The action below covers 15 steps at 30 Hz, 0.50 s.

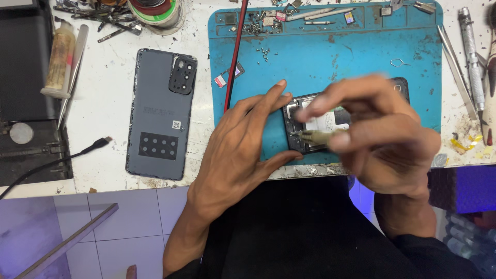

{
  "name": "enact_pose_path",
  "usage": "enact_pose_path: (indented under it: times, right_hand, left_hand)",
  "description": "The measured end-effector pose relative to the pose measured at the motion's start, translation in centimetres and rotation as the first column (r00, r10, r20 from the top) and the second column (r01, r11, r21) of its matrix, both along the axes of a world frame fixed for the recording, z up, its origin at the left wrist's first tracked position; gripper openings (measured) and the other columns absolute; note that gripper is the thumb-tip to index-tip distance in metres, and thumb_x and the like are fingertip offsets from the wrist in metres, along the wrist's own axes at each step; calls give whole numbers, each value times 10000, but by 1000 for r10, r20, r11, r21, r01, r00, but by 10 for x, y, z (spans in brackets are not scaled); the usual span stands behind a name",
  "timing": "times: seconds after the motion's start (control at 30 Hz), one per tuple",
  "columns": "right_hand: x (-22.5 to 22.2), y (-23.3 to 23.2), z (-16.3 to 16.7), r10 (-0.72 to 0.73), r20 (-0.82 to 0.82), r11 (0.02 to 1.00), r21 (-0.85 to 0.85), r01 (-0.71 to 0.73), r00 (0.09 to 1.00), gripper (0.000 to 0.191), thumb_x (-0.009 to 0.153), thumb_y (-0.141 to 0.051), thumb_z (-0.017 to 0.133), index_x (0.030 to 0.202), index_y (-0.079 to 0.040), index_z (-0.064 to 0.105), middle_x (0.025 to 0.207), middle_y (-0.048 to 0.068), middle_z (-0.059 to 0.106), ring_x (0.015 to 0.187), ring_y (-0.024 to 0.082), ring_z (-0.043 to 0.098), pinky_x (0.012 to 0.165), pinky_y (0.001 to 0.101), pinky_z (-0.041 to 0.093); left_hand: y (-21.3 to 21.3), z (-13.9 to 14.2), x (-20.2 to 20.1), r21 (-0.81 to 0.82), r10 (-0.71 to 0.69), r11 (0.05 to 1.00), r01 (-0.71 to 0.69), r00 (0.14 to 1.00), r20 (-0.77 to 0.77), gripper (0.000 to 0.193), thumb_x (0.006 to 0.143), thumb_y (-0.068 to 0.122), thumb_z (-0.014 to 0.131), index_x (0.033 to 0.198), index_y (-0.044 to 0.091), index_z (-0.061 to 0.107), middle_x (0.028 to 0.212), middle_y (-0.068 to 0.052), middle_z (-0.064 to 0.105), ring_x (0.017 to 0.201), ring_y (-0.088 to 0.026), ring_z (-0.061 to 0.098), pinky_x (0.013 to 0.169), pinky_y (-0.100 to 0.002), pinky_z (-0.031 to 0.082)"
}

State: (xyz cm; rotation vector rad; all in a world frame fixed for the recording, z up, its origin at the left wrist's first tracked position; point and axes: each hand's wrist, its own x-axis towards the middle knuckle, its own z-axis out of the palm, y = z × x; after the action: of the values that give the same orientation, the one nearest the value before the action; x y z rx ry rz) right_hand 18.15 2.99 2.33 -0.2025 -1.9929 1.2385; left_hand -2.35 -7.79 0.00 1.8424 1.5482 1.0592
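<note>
An opened phone (315, 121) lies on the blue mat (330, 57), close to the mat's near edge, which itself runs along the front edge of the white bench (111, 98). The left hand (240, 150) rests beside the phone's left end, index finger and thumb spread and touching its corners, steadying it rather than gripping. The right hand (377, 134), blurred, hovers over the phone's right half and pinches a small pale-handled tool (318, 136) whose tip meets the phone's inner frame.

One grey back cover (161, 113) lies flat on the bench left of the mat, well apart from the hands, with bare bench around it. A red-and-black cable (235, 51) runs down the mat's left edge. Loose screws (264, 51) are scattered on the mat's upper part; too small to count. Two tweezers (457, 72) and one metal screwdriver (471, 57) lie at the right. One glue bottle (58, 57) lies at far left, and a tape roll (155, 11) sits at the top.
</note>
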Motion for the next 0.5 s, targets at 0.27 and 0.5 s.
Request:
enact_pose_path:
  times: [0.27, 0.5]
  right_hand:
    - [-4, -7, 6, -103, 31, 994, 29, 103, 994, 352, 920, 169, 560, 1189, -55, 521, 1094, 253, 643, 1015, 352, 733, 828, 412, 695]
    - [2, -22, -9, -136, -26, 991, -1, 136, 990, 547, 917, 189, 623, 1368, -100, 512, 1167, 285, 661, 1077, 370, 750, 880, 431, 716]
  left_hand:
    - [0, -1, 0, -6, 6, 1000, -6, 1000, 1, 1044, 755, 312, 920, 1578, 42, 338, 1397, -74, 673, 1338, -273, 583, 1136, -459, 465]
    - [1, -2, 1, 7, 4, 1000, -4, 1000, -9, 1052, 749, 307, 921, 1579, 45, 331, 1410, -71, 668, 1343, -273, 583, 1139, -460, 465]
